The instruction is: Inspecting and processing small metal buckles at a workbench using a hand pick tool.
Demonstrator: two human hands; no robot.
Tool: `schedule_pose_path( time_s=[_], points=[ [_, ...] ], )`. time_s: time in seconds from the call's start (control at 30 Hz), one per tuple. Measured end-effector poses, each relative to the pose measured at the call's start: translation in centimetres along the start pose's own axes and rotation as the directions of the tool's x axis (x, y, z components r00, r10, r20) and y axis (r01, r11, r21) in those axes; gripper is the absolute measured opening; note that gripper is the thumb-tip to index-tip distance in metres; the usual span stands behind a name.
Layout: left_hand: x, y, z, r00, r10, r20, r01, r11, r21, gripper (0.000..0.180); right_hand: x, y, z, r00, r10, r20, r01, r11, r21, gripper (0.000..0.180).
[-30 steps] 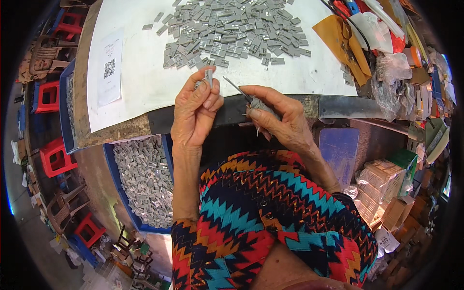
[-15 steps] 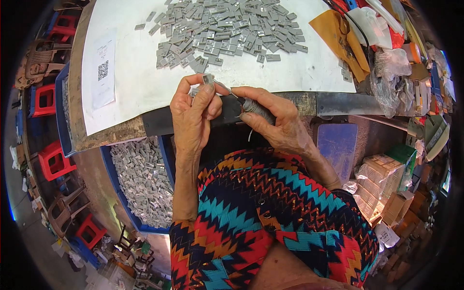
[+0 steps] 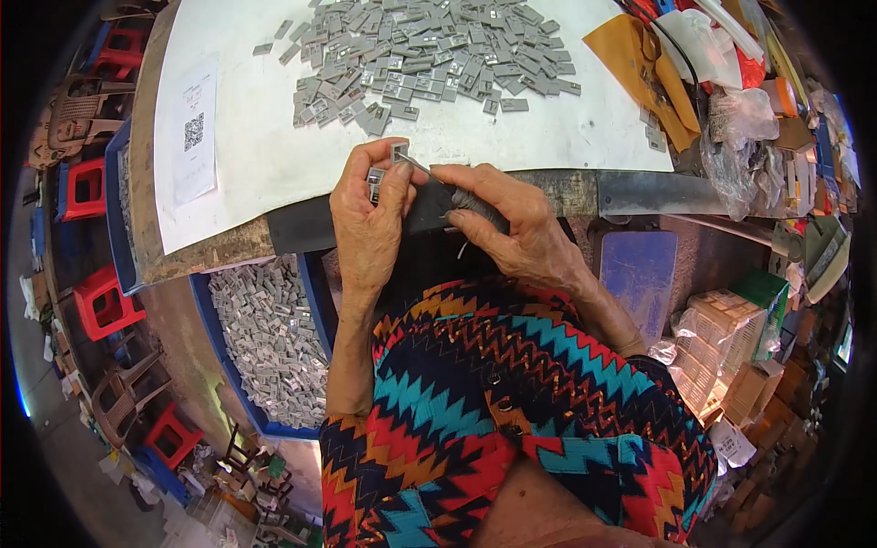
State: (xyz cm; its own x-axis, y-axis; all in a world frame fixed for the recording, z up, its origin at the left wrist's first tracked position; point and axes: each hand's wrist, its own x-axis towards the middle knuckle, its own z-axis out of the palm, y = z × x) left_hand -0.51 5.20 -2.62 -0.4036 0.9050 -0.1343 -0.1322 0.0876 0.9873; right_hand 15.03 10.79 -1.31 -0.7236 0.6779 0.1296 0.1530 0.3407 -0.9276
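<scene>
My left hand point(image 3: 367, 217) pinches a small grey rectangular plastic piece point(image 3: 398, 152) between thumb and forefinger, at the near edge of a white-covered table point(image 3: 265, 119). More grey pieces point(image 3: 375, 181) are tucked in its curled fingers. My right hand point(image 3: 530, 224) is closed on a hand tool point(image 3: 481, 209) with a thick, grey cord-wrapped handle. Its thin metal shaft points left and meets the pinched piece; the exact tip is too small to make out. A loose end of cord hangs below the grip. Beyond my hands lies a heap of similar grey pieces point(image 3: 429, 68).
Below the table edge at left stands a blue bin point(image 3: 265, 429) full of grey pieces. A printed paper sheet point(image 3: 194, 137) lies on the table's left. Brown material point(image 3: 639, 78) and clear plastic bags point(image 3: 742, 137) crowd the right. Red stools point(image 3: 102, 297) stand far left.
The pinched piece has turned and the tool's shaft now reaches it. My right hand has shifted slightly left, and the grey pieces within my left fingers show more.
</scene>
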Motion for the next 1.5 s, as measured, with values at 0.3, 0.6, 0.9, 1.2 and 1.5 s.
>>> schedule_pose_path(
  time_s=[0.3, 0.6, 0.9, 1.2, 1.5],
  points=[
    [-0.2, 0.1, -0.1, 1.000, 0.023, -0.011, -0.021, 0.992, 0.128, 0.018, -0.2, 0.3, 0.1, 1.000, -0.031, -0.004, 0.031, 0.999, -0.021, 0.039],
    [-0.4, -0.2, 0.3, 0.969, 0.246, -0.032, -0.210, 0.883, 0.420, 0.015, -0.6, 0.2, 0.9, 0.991, -0.122, -0.048, 0.111, 0.978, -0.177, 0.042],
    [-0.4, -0.9, -0.1, 0.875, 0.483, 0.039, -0.415, 0.706, 0.573, 0.016, -1.1, -0.3, 1.9, 0.988, -0.135, -0.075, 0.099, 0.926, -0.365, 0.040],
    [-0.1, -0.9, 0.2, 0.853, 0.519, 0.054, -0.452, 0.684, 0.573, 0.018, -0.9, -1.0, 1.8, 0.990, 0.006, -0.142, 0.013, 0.991, 0.133, 0.035],
    [-0.5, 0.2, -1.7, 0.908, 0.418, 0.018, -0.344, 0.720, 0.603, 0.015, 0.7, -1.6, 1.2, 0.963, 0.241, 0.118, -0.266, 0.909, 0.320, 0.033]
  ],
)
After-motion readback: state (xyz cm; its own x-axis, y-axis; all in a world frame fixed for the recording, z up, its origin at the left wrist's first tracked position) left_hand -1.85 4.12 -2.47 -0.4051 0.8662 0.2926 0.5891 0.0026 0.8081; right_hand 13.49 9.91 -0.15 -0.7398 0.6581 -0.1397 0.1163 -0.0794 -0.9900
